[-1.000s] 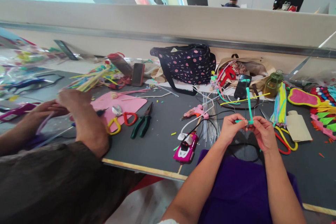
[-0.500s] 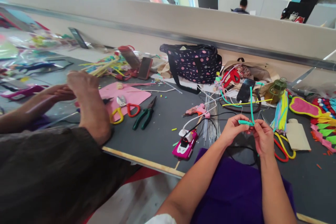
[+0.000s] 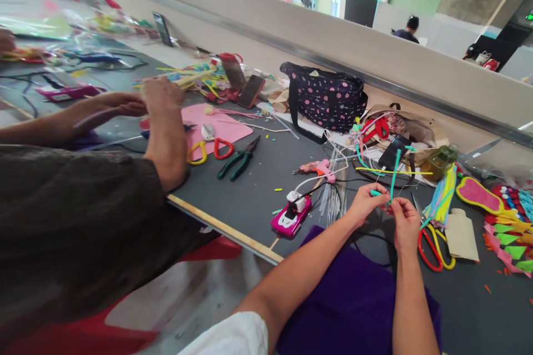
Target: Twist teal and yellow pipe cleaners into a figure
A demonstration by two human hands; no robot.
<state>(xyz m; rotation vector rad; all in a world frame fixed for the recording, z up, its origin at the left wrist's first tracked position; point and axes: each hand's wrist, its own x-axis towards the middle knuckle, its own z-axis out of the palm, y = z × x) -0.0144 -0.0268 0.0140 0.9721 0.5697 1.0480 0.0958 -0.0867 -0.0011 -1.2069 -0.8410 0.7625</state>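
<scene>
Head view: I logged left hand (image 3: 368, 204) and right hand (image 3: 405, 221), fingertips pinched together, holding one turquoise stem (image 3: 395, 175) above the tabletop (image 3: 254, 216). Left fingers had covered more of its left end than moments earlier; I judged bending underway. Outward lay scissors (image 3: 435, 244) near the right hand; glue gun (image 3: 320, 168) farther left.

**Partly covered, partly blurred**

On my feed, left hand (image 3: 363, 203) and right hand (image 3: 406, 224) cover the lower end of the green stem (image 3: 395, 173). Well left of them, a co-worker's hand (image 3: 163, 95) blurs; rightward, the frame crops colourful zigzag strips (image 3: 508, 239).
</scene>
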